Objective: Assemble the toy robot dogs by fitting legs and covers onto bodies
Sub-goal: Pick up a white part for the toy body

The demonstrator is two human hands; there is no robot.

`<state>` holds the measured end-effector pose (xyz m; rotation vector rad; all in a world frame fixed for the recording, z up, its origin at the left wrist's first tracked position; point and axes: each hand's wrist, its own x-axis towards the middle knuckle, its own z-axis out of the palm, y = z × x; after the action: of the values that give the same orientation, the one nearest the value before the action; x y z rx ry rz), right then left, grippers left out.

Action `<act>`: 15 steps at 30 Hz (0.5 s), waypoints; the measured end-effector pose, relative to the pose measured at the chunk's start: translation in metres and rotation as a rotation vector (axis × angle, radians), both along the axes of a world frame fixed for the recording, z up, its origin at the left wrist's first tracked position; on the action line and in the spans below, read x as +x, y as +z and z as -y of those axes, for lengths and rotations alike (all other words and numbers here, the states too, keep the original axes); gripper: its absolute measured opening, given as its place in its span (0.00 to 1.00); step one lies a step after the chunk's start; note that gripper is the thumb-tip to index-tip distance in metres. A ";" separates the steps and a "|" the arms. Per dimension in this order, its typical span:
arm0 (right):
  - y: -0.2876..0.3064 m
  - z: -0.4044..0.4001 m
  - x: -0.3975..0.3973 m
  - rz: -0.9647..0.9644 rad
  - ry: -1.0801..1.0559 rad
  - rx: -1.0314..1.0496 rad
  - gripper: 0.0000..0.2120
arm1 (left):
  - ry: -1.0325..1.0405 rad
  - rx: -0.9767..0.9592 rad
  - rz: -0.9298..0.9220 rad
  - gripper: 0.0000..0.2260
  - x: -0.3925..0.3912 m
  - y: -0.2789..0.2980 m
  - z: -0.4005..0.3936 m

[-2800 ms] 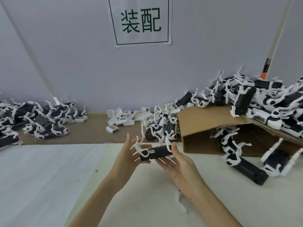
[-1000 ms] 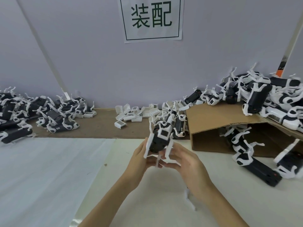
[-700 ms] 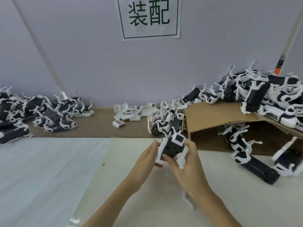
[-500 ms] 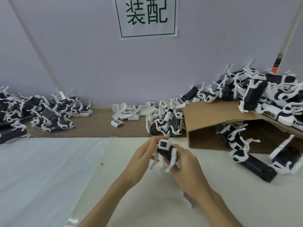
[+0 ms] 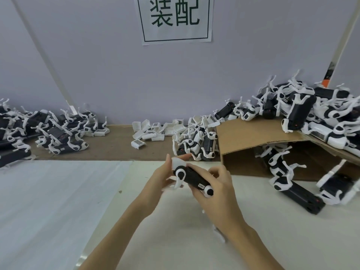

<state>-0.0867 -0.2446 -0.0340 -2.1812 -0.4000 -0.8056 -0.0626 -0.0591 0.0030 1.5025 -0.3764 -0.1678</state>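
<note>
Head view: toy robot dog (image 5: 191,179) held above the white table (image 5: 58,201), between both hands. Left hand (image 5: 162,177) fingers curl round its front end, thumb on the white cover (image 5: 178,163). Right hand (image 5: 218,191) fingers wrap the black body's rear, by the white leg (image 5: 208,191).

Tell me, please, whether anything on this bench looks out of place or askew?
The bent brown cardboard sheet sags under the heap of black-and-white toy dogs on the right; more dogs lie beneath it. Otherwise nothing stands out.
</note>
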 end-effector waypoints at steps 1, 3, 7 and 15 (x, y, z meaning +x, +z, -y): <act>0.001 -0.001 0.001 0.043 -0.030 -0.011 0.34 | 0.063 0.141 0.078 0.21 -0.002 0.002 0.000; 0.004 -0.001 0.000 0.107 -0.069 -0.058 0.36 | 0.094 0.276 0.170 0.18 -0.003 0.001 -0.001; 0.008 0.003 -0.002 0.068 0.045 0.018 0.33 | 0.070 0.191 0.153 0.19 0.001 -0.001 -0.004; 0.010 0.019 0.003 -0.172 0.172 -0.007 0.34 | 0.001 0.304 0.282 0.28 0.012 -0.004 -0.034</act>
<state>-0.0834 -0.2637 -0.0239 -2.1675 -0.4953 -0.5193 -0.0502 -0.0252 -0.0006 1.8329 -0.5957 -0.0105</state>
